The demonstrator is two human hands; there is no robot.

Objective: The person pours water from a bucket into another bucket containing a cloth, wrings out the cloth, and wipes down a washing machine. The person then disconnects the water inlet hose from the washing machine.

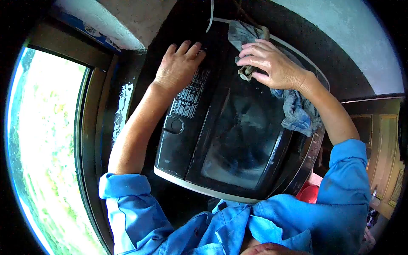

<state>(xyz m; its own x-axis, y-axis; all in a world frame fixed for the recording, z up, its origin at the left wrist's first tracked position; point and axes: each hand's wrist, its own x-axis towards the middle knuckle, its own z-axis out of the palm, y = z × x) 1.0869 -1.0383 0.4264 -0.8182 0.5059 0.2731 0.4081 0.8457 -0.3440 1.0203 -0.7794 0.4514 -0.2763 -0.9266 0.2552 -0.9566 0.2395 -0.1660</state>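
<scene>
A top-loading washing machine (pixel 176 151) with a dark top and a see-through lid (pixel 244 131) lies in front of me. My left hand (pixel 180 66) is over the machine's back panel, beside a printed label (pixel 191 95), its fingers apart and nothing visible in it. My right hand (pixel 272 63) is at the far side of the lid, fingers curled over a small crumpled dirty rag (pixel 245 73) that shows below the fingertips. A grey-blue cloth (pixel 244 34) sticks out beyond this hand. More bunched grey-blue cloth (pixel 299 112) lies below my right wrist; whether these pieces join is hidden.
A bright window (pixel 51 127) with a dark frame runs along the left. A wall corner (pixel 131 21) juts out behind the machine, and a thin white hose (pixel 210 17) hangs there. To the right are a red container (pixel 308 194) and a wooden door (pixel 382 157).
</scene>
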